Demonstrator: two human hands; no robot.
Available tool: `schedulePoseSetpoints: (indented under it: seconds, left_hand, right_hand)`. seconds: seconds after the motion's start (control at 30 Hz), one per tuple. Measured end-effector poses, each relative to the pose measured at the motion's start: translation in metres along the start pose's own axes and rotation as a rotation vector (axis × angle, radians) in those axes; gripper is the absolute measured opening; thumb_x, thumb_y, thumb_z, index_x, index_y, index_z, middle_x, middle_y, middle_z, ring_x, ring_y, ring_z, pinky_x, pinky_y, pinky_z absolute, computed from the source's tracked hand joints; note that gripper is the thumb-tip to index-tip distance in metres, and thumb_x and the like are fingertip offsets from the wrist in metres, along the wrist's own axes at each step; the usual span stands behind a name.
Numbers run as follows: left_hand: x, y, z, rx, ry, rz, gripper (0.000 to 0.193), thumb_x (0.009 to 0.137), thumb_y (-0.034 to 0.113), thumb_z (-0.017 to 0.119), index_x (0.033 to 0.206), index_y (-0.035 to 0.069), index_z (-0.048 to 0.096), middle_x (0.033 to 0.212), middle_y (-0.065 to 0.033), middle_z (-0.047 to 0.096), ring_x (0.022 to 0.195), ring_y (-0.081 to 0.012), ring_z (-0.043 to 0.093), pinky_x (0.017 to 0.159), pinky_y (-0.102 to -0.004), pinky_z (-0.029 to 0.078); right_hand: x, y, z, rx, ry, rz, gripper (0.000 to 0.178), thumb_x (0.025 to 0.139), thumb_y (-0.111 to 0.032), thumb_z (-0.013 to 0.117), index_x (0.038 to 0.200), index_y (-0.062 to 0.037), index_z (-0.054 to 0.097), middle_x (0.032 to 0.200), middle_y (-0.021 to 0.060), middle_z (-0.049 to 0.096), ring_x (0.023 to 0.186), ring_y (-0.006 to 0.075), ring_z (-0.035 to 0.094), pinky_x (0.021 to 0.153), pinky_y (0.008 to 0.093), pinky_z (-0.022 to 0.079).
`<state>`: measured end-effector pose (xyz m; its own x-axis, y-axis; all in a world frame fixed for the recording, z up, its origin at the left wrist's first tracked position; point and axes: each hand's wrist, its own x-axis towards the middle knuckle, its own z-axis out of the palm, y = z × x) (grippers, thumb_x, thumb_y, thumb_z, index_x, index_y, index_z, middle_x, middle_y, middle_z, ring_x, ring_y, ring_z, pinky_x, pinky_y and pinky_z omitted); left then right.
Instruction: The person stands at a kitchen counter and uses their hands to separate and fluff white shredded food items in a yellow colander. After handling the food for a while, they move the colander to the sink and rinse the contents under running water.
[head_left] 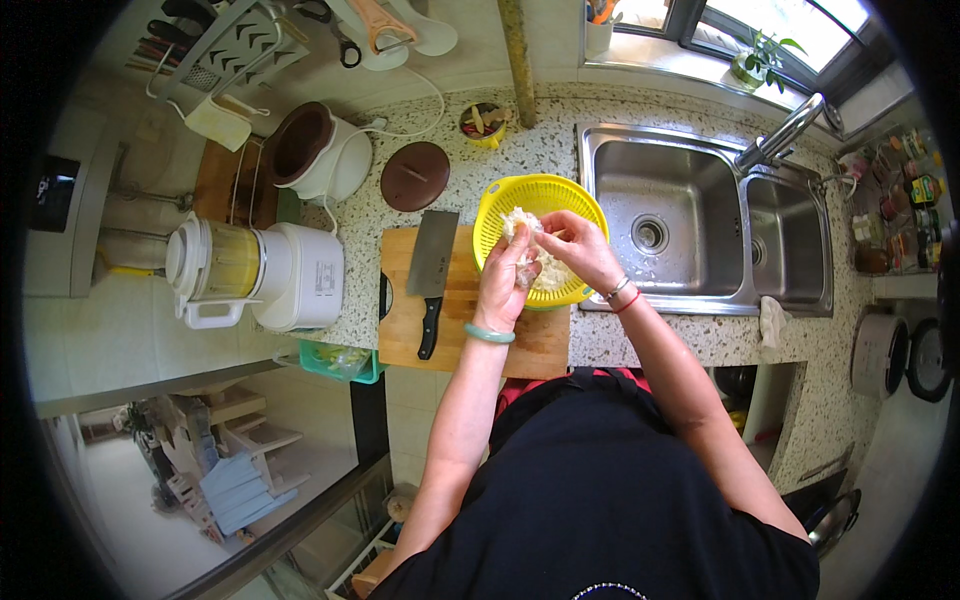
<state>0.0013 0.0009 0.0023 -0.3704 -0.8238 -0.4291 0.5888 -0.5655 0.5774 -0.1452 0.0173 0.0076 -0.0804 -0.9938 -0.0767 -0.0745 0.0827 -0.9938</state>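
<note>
Over a yellow colander (490, 212), my left hand (505, 283) is closed around a clump of pale, shredded food (519, 220), whose exact kind I cannot make out. The fingertips of my right hand (580, 250) are pinched together against the same clump. More white pieces (556, 277) lie in the colander below, partly covered by my hands. The colander overlaps a wooden cutting board (400, 345). Left of it, a cleaver (434, 258) with a black handle rests on the board, handle toward me.
A double steel sink (662, 190) with a tap (785, 135) is at right. To the left stand a blender-like machine (300, 275) and a white pot (345, 160) with a brown lid (414, 176) nearby. A small yellow pot (484, 125) holds scraps. A green bin (342, 360) hangs below the counter.
</note>
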Motion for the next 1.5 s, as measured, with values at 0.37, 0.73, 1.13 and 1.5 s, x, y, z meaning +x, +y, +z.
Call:
schedulePoseSetpoints:
  seconds: [0.37,0.73,1.13,1.5]
  left_hand:
    - [-0.002,-0.003,-0.004,0.096,-0.042,-0.007,0.02,0.089,0.018,0.063,0.107,0.013,0.058,0.086,0.0049,0.058,0.065,-0.0034,0.051,0.05,-0.0175,0.041]
    - [-0.005,-0.002,0.005,0.164,-0.013,0.052,0.021,0.088,0.016,0.063,0.108,0.012,0.059,0.085,0.006,0.058,0.066,-0.0028,0.05,0.052,-0.0166,0.04]
    - [-0.006,-0.003,0.005,0.328,0.031,0.098,0.018,0.086,0.02,0.066,0.099,0.01,0.06,0.075,0.0069,0.054,0.059,-0.0013,0.047,0.05,-0.0163,0.037]
    - [-0.004,0.0,0.0,0.14,0.048,0.062,0.018,0.087,0.017,0.065,0.102,0.01,0.061,0.084,0.0029,0.059,0.066,-0.0047,0.053,0.053,-0.0183,0.042]
  right_hand:
    - [0.001,0.013,-0.003,-0.025,0.042,-0.027,0.018,0.082,-0.015,0.066,0.087,0.0015,0.06,0.075,0.0055,0.063,0.069,0.0089,0.057,0.064,0.024,0.048]
    - [-0.002,-0.001,-0.003,-0.085,0.005,-0.032,0.016,0.084,-0.013,0.063,0.088,0.002,0.061,0.074,0.0087,0.064,0.066,0.0133,0.06,0.061,0.0277,0.049]
    - [-0.002,-0.012,-0.01,-0.363,0.051,-0.328,0.01,0.081,-0.008,0.061,0.087,0.0012,0.061,0.078,0.0163,0.064,0.072,0.0305,0.063,0.065,0.0355,0.05]
    - [0.004,0.004,-0.005,-0.165,0.135,-0.067,0.008,0.083,-0.003,0.056,0.088,-0.0002,0.061,0.071,0.0094,0.062,0.062,0.017,0.059,0.06,0.0292,0.049]
